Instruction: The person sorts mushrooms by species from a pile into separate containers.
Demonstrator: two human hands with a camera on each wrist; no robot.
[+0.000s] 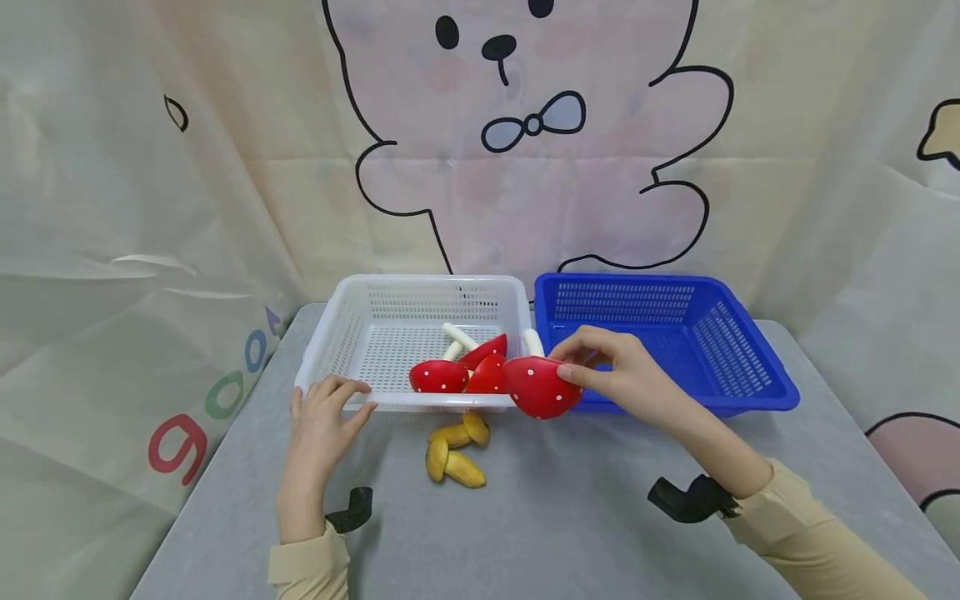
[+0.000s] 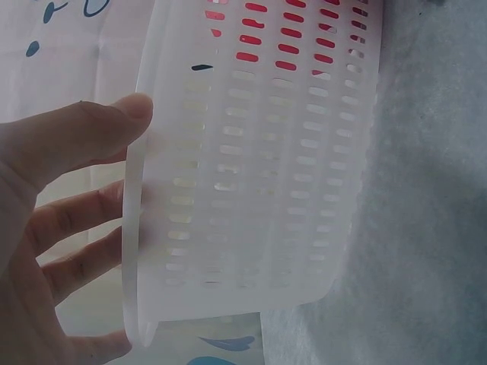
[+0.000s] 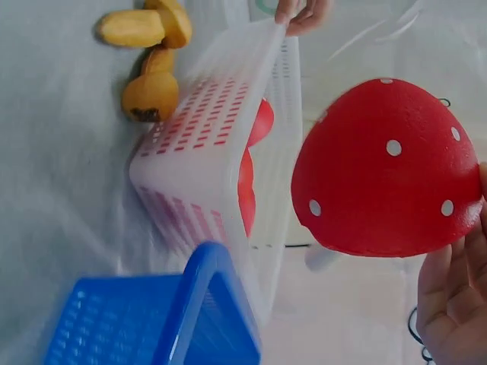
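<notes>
My right hand (image 1: 626, 367) pinches the edge of a toy mushroom's cap; this red mushroom (image 1: 542, 387) has white spots and a pale stem pointing up. It hangs over the white basket's front right corner, beside the blue basket. In the right wrist view its cap (image 3: 384, 171) fills much of the picture and hides part of the fingers. My left hand (image 1: 318, 433) holds the front rim of the white basket (image 1: 390, 402) near its left corner. The thumb (image 2: 125, 114) lies at the rim in the left wrist view. Inside that basket several red mushrooms (image 1: 438, 379) lie bunched at the front right.
A blue basket (image 1: 750, 350) stands right of the white one. Two yellow-brown toy mushrooms (image 1: 459, 468) lie on the grey table (image 1: 570, 517) in front of the white basket. A printed curtain (image 1: 465, 192) hangs close behind the baskets.
</notes>
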